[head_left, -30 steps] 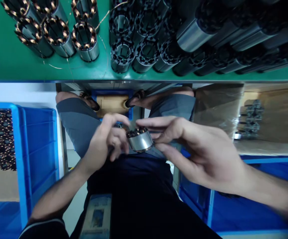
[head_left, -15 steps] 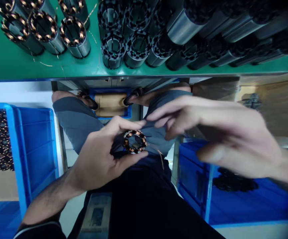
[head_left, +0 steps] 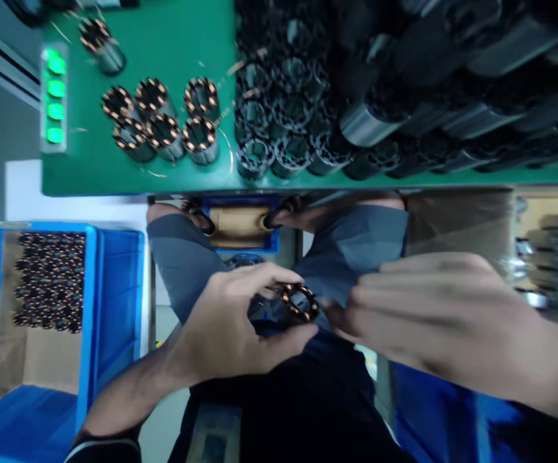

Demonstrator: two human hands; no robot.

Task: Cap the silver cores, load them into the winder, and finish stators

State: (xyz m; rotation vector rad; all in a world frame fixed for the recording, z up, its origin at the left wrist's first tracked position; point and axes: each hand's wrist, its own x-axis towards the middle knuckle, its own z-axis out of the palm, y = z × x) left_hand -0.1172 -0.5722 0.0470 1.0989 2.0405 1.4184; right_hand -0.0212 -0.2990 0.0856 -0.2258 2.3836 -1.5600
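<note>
Over my lap, my left hand [head_left: 240,321] grips a wound motor stator [head_left: 300,302] between thumb and fingers. The end facing me is a dark ring with copper coils around an open bore. Just to the right of it is my right hand [head_left: 414,315], back upward and blurred by motion. Its fingers are curled together, with the tips close to the stator's edge; anything in them is hidden.
On the green bench [head_left: 177,180] stand several copper-wound stators [head_left: 200,138] and many dark, unwound ones [head_left: 254,157]. A blue crate [head_left: 119,308] at left holds a packed block of wound stators [head_left: 49,283]. Another blue crate [head_left: 433,411] is at lower right.
My view has turned left, bringing more of the bench's left side into sight. My right hand, loosely spread before, has its fingers curled beside the stator. My left hand keeps its hold.
</note>
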